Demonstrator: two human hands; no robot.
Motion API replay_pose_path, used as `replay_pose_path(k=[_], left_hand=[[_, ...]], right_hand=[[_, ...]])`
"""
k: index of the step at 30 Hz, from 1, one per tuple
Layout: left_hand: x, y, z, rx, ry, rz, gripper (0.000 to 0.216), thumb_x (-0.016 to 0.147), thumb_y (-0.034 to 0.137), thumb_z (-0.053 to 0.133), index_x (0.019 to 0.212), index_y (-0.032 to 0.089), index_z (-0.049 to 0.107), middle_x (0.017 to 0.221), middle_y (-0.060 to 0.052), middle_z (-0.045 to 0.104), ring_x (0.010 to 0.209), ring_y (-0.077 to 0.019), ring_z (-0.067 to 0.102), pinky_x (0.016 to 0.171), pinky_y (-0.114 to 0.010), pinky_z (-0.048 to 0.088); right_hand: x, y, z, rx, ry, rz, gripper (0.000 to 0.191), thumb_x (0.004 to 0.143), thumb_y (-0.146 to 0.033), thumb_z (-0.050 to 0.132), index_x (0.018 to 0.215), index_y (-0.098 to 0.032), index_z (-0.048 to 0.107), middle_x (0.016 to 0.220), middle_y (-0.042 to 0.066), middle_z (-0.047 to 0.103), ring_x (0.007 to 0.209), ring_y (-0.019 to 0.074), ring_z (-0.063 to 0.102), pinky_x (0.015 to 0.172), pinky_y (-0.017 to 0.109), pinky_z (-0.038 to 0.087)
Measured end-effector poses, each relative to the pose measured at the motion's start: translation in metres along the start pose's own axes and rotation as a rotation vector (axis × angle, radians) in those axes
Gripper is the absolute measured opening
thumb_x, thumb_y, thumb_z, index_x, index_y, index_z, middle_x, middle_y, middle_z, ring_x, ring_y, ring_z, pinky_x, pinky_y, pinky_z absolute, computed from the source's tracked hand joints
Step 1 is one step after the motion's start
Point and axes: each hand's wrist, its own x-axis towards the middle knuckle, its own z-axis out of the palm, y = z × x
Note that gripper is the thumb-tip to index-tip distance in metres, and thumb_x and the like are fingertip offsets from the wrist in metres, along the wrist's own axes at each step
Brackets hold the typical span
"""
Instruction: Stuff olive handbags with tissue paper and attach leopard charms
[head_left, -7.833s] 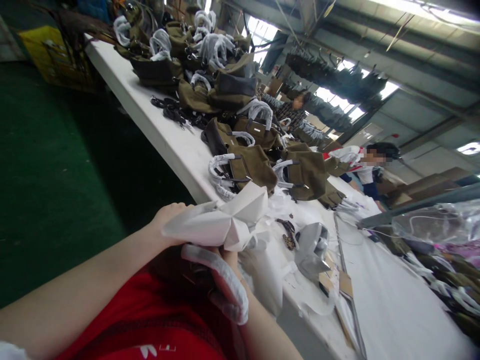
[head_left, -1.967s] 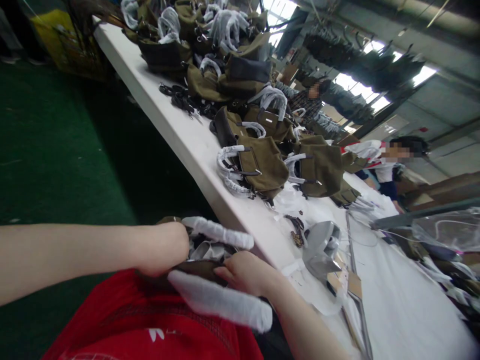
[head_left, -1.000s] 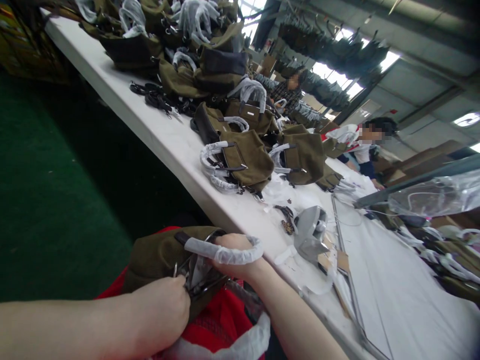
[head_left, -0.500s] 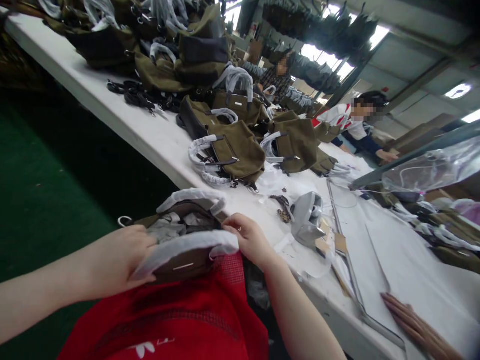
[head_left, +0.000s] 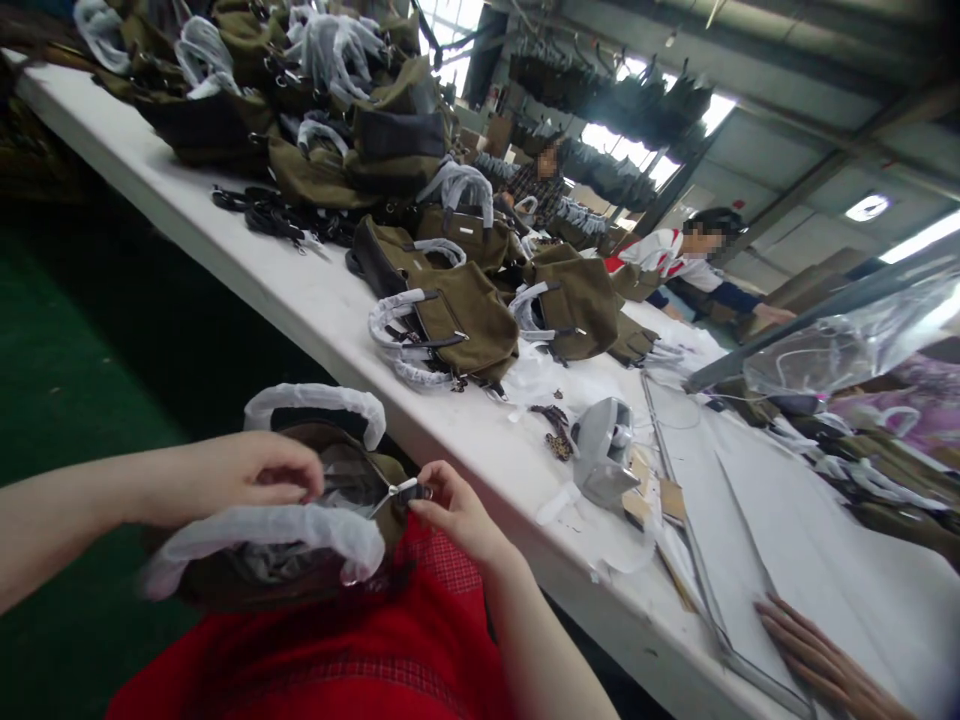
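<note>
Your olive handbag (head_left: pixel 386 530) sits at 8 o'clock, your right hand (head_left: pixel 454 505) pinching its zipper end (head_left: pixel 405 489) at the bag's 3; left hand (head_left: pixel 259 475) loosely curled above, can't tell if gripping.

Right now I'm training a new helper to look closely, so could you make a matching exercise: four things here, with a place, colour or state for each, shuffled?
Things
1. left hand
2. right hand
3. black straps
4. floor

Places and colours
A. at the end of the zip
B. green
C. over the open bag
D. on the table

Pairs: 1-C, 2-A, 3-D, 4-B
</note>
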Motion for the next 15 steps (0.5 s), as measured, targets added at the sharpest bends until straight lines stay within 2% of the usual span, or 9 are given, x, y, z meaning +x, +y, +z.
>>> replay_pose_path(k=[1, 2, 5, 7, 12, 15], left_hand=[[0.008, 0.010, 0.006, -0.010, -0.051, 0.008, 0.027, 0.081, 0.040, 0.057, 0.097, 0.021, 0.069, 0.088, -0.001, 0.071, 0.076, -0.0177, 0.065, 0.065, -0.023, 0.047], [0.016, 0.019, 0.012, 0.025, -0.027, 0.031, 0.029, 0.079, 0.041, 0.060, 0.098, 0.020, 0.066, 0.083, -0.001, 0.070, 0.072, -0.0177, 0.063, 0.061, -0.024, 0.044], [0.029, 0.042, 0.034, 0.274, 0.117, 0.128, 0.034, 0.074, 0.047, 0.070, 0.094, 0.021, 0.060, 0.070, 0.001, 0.063, 0.065, -0.0185, 0.059, 0.056, -0.028, 0.034], [0.030, 0.050, 0.044, 0.424, 0.174, 0.155, 0.030, 0.077, 0.047, 0.069, 0.089, 0.021, 0.058, 0.070, 0.001, 0.063, 0.065, -0.0205, 0.059, 0.055, -0.030, 0.028], [0.025, 0.052, 0.050, 0.514, 0.157, 0.191, 0.017, 0.092, 0.037, 0.054, 0.089, 0.020, 0.057, 0.078, -0.004, 0.068, 0.070, -0.0239, 0.064, 0.056, -0.032, 0.029], [0.024, 0.050, 0.051, 0.508, 0.202, 0.193, 0.018, 0.096, 0.027, 0.042, 0.088, 0.020, 0.056, 0.078, -0.004, 0.068, 0.071, -0.0238, 0.065, 0.058, -0.032, 0.031]], right_hand=[[0.000, -0.001, 0.009, 0.016, -0.022, -0.025, 0.034, 0.079, -0.038, 0.076, 0.094, -0.022, 0.050, 0.075, -0.006, 0.052, 0.061, 0.0086, 0.046, 0.057, 0.021, 0.037], [0.000, -0.002, 0.017, 0.011, -0.037, -0.043, 0.032, 0.081, -0.038, 0.075, 0.092, -0.021, 0.050, 0.075, -0.005, 0.052, 0.062, 0.0086, 0.046, 0.058, 0.021, 0.037], [-0.001, -0.008, 0.038, -0.089, -0.042, -0.066, 0.025, 0.087, -0.040, 0.069, 0.097, -0.020, 0.055, 0.084, -0.002, 0.057, 0.069, 0.0108, 0.050, 0.063, 0.023, 0.040], [-0.002, -0.010, 0.045, -0.149, -0.019, -0.078, 0.025, 0.089, -0.042, 0.065, 0.098, -0.020, 0.058, 0.090, 0.001, 0.059, 0.072, 0.0119, 0.052, 0.064, 0.024, 0.042], [-0.004, -0.008, 0.051, -0.071, 0.076, -0.044, 0.030, 0.092, -0.048, 0.060, 0.100, -0.020, 0.056, 0.075, -0.001, 0.059, 0.060, 0.0106, 0.052, 0.055, 0.023, 0.042], [-0.001, -0.004, 0.055, 0.003, 0.117, 0.013, 0.036, 0.089, -0.053, 0.062, 0.100, -0.020, 0.054, 0.069, -0.002, 0.062, 0.057, 0.0114, 0.057, 0.054, 0.023, 0.046]])
